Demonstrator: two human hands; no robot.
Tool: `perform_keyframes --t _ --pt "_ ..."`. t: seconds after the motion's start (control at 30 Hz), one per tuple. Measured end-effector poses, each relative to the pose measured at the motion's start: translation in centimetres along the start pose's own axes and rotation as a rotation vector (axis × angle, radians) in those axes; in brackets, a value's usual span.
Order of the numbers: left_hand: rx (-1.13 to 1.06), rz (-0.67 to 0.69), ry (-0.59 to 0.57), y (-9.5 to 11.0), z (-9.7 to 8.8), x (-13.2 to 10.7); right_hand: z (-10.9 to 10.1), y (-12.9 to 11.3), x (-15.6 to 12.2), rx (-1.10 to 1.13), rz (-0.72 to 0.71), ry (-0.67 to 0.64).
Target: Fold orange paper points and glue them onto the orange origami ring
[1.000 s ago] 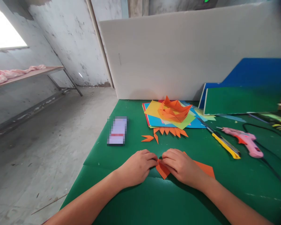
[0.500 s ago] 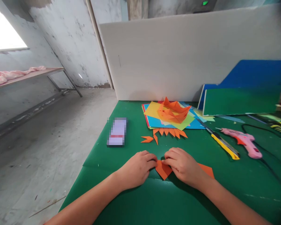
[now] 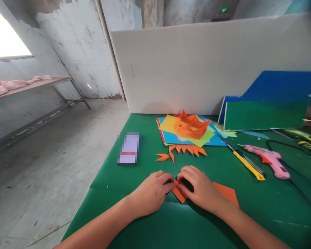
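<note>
Together, the left hand [image 3: 151, 192] and right hand [image 3: 200, 189] narrowly pinch an orange paper [image 3: 226, 193] — the left seemingly at its tip, fingertips partly hidden — well in from the left edge of the bench [image 3: 145, 233].

The one camera sits on the person's head and looks forward and down, with the left hand [image 3: 150, 193] and right hand [image 3: 202, 192] near it, below the middle of the view. The table [image 3: 155, 228] stretches from the lower edge to a white board [image 3: 184, 69] faced nearly square on. The wide framing takes in floor [image 3: 54, 155] and wall [image 3: 75, 45] farther off at left.
</note>
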State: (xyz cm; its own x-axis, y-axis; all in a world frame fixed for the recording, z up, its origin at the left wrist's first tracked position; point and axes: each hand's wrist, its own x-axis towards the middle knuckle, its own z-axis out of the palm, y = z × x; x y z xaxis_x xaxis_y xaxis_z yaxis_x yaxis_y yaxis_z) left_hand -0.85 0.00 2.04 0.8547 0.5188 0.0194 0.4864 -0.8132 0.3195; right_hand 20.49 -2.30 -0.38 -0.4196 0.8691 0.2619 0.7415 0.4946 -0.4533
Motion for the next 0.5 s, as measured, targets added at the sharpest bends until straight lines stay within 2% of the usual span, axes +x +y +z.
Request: perform_keyframes --t 0.27,0.5 --pt "-0.004 -0.013 0.002 0.22 0.13 0.13 0.58 -0.56 0.14 -0.043 0.098 -0.010" --pt "-0.018 -0.021 0.003 0.30 0.13 0.15 1.04 -0.62 0.22 0.007 0.124 0.023"
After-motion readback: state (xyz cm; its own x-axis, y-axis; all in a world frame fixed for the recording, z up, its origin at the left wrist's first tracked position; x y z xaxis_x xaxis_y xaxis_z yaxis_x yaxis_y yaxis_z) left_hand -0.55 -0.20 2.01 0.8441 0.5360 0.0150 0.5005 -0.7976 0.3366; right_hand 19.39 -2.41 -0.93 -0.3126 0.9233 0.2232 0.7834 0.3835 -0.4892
